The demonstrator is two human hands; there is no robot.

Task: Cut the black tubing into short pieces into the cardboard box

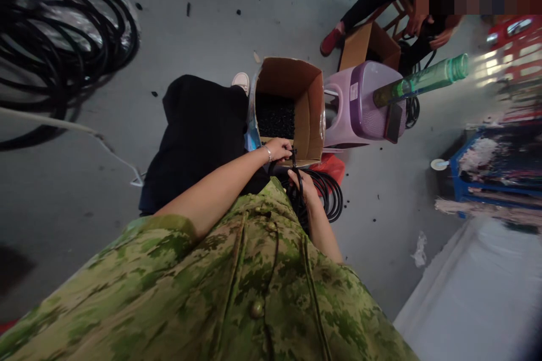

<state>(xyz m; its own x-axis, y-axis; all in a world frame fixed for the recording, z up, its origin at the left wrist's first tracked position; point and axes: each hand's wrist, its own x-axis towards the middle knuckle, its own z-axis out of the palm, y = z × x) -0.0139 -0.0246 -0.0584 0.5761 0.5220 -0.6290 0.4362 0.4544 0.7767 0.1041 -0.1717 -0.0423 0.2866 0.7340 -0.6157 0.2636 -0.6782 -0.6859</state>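
Note:
My left hand (279, 149) and my right hand (305, 183) are close together over my lap, both pinching a thin black cable (296, 172) that runs between them. The cable leads down into a coil of black cable (328, 194) lying beside my right thigh. Just beyond my hands stands an open cardboard box (311, 107) with small black pieces (275, 115) inside. My camouflage shirt hides my lower arms' far side and part of the coil.
A purple plastic stool (359, 101) carries a green bottle (423, 79). Another person sits at the top right with a second cardboard box (364, 42). A big coil of black hose (55, 39) lies far left. Blue crate (461, 180) at right.

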